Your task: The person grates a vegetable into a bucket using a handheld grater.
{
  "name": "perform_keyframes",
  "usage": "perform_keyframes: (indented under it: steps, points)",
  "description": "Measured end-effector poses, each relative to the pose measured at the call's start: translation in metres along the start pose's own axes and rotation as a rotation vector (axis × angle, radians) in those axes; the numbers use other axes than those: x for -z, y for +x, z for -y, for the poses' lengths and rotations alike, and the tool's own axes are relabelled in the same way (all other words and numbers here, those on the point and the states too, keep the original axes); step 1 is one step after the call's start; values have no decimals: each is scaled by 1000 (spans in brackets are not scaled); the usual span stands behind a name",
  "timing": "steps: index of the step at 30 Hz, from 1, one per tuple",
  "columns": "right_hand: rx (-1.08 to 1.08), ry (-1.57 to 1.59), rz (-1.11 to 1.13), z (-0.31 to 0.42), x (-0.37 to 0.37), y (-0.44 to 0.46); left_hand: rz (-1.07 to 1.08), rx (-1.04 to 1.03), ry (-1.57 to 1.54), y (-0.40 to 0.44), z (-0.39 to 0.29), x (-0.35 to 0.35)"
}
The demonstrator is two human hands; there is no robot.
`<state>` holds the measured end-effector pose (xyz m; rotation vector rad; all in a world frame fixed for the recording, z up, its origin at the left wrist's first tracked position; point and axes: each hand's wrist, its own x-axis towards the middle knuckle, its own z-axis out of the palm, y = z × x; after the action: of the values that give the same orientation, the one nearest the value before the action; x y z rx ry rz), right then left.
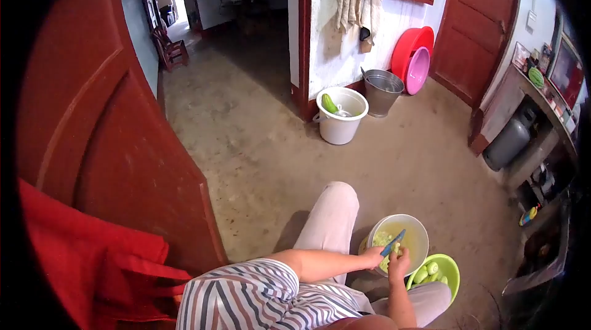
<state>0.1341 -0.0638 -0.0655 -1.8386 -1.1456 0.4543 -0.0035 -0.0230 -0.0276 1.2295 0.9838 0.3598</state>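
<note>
My left hand is closed around a narrow blue tool that looks like a knife, its blade pointing up and away. Close beside it, my right hand is closed on a small pale green vegetable piece, partly hidden by the fingers. Both hands are over a white bucket, where pale green cut pieces lie in yellowish liquid. Right of the bucket, partly behind my knee, a lime green basin holds several light green gourds.
A white bucket with a green gourd stands ahead, next to a metal pail. Red and pink basins lean on the wall. A red door is at left; a gas cylinder at right.
</note>
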Motion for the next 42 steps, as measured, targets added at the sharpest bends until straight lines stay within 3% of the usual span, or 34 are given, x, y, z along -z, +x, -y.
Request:
perform_keyframes:
  steps: [5,6,8,9,10,11,13,15,18,21,25,28,29,30,31,32,33,34,35,36,37,38,39,42]
  points:
    - [188,-248,-127,-59,-8,28,33,-21,28,11,17,-3]
    - [-188,-46,-8,-3,8,22,58,-16,26,12,20,-4]
    - [-175,-38,-18,-16,10,30,78,-16,49,6,14,0]
    - [-169,-34,-34,-29,17,35,107,-14,73,3,9,-2]
    - [-55,-138,-137,-116,7,56,111,-3,67,1,4,-3]
    - [-51,-139,-136,-100,12,55,108,-7,64,-1,1,-1]
    - [-407,139,-37,-28,33,42,82,-48,105,-4,-4,4]
    - [-426,184,41,23,44,30,4,83,32,-4,-12,7]
    - [-311,363,347,49,42,11,-33,51,43,11,-1,5]
    - [-237,256,344,51,31,-4,-47,15,-5,21,7,1]
    - [-238,99,167,36,18,-2,27,-45,68,12,8,4]
    - [-130,-32,71,-18,-2,13,27,-73,175,1,0,6]
    - [-53,-112,7,-3,0,11,33,-70,180,6,2,10]
    - [-168,-123,61,11,5,10,25,-65,174,11,8,14]
    - [-12,-353,-41,22,9,5,43,-52,175,12,18,9]
    - [-182,-270,-36,26,13,8,53,-37,217,1,13,5]
    - [-11,-280,-148,-8,10,10,73,-24,268,-7,2,10]
    - [-197,-126,-139,-37,6,19,43,-78,369,-13,0,11]
    - [-118,-182,-177,-63,6,23,5,-126,482,-20,-11,12]
    - [12,-217,-261,-62,11,24,33,5,348,-15,-13,14]
    - [-136,-33,-222,-67,9,28,31,-26,200,-4,0,16]
    - [-98,-90,-287,-34,18,20,45,3,144,9,9,21]
    - [-507,380,-109,-16,22,21,44,46,77,-5,-16,22]
    - [-566,673,-83,25,30,6,46,76,-80,-7,-31,23]
